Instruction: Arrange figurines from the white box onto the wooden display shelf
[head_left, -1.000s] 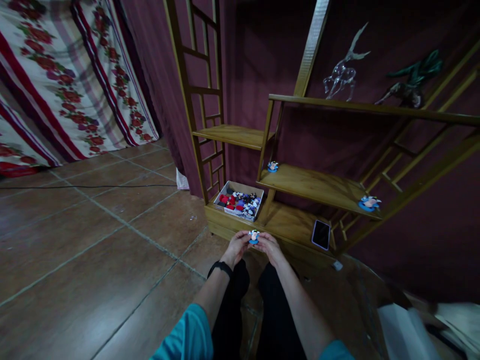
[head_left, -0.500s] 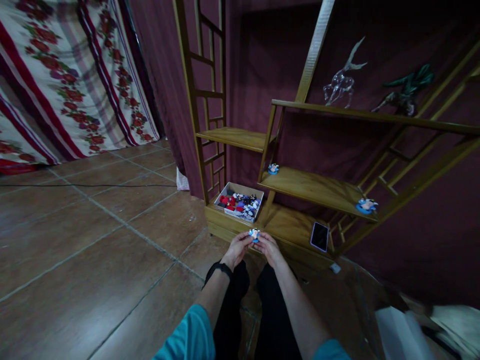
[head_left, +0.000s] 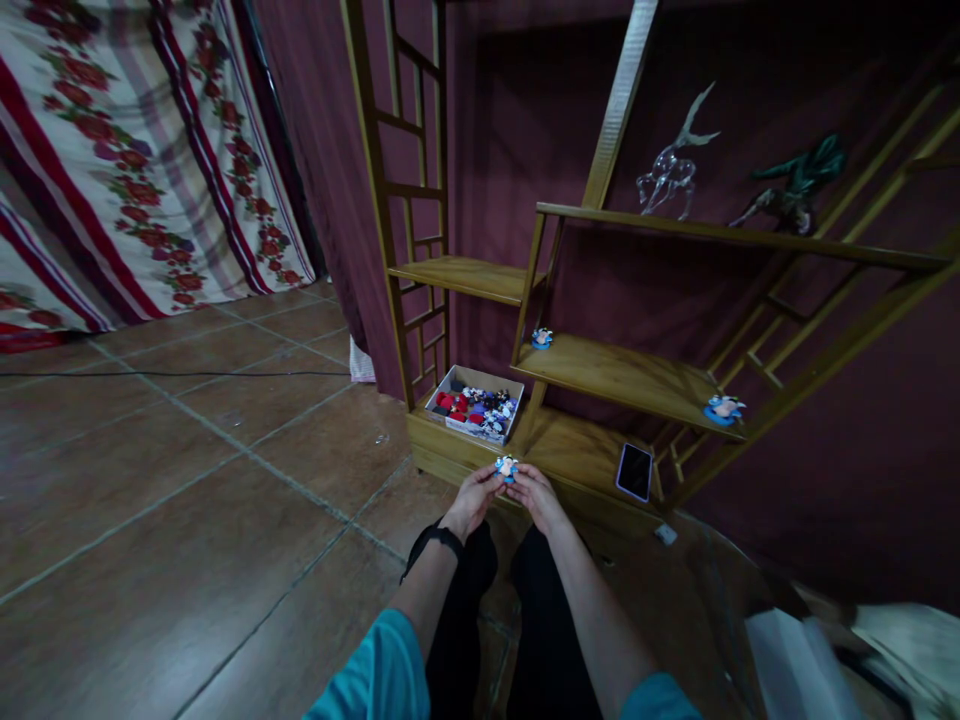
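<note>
Between my two hands is a small blue-and-white figurine (head_left: 506, 468) on a blue base, held in front of the shelf's lower board. My left hand (head_left: 477, 496) grips its left side with closed fingers, and my right hand (head_left: 534, 492) pinches it from the right. Just beyond them, an open box (head_left: 450, 422) holds several small red, purple, black and white figures. Two similar blue-based pieces stand on the middle shelf (head_left: 622, 372): one figurine (head_left: 541, 339) at its left end, another figurine (head_left: 724, 409) at its right end.
A tablet or phone (head_left: 634, 472) lies on the lower board at right. On the upper shelf stand a clear deer ornament (head_left: 669, 172) and a dark green statuette (head_left: 799, 185). A cable (head_left: 187, 374) crosses the tiled floor. White items (head_left: 802, 665) lie at lower right.
The view has shifted slightly, so the shelf and its items sit a little further left. Both hands keep the figurine in nearly the same place.
</note>
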